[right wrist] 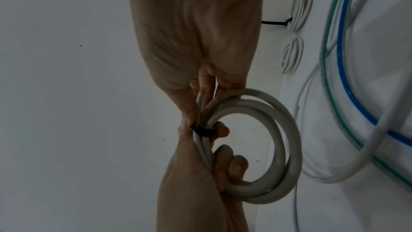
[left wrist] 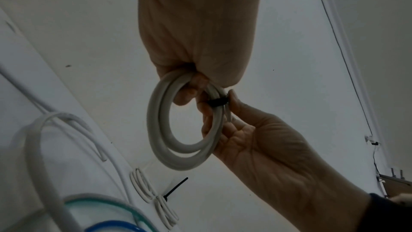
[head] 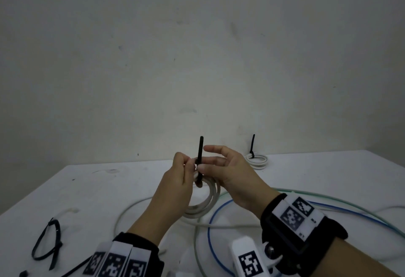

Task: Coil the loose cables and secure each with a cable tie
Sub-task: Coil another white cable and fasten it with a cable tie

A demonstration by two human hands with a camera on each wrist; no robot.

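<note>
Coil of white cable (head: 208, 198) hangs above the bench (head: 87, 189), held up between my two hands, with a black cable tie (head: 200, 156) already wrapped round its strands and its tail standing straight up. My left hand (head: 175, 180) has its fingers curled round the bundle beside the tie. My right hand (head: 228, 173) pinches at the tie's head with thumb and a finger, the other fingers spread loose. I judge this the cinching step; next I'd pull the tail until the band bites.

Only the wrist views show the band snug on the strands and a short cable end poking out. Only the head view shows the tail, spare ties (head: 47, 244), an already tied coil (head: 256, 160) and the loose blue cable (head: 213, 233) waiting.
</note>
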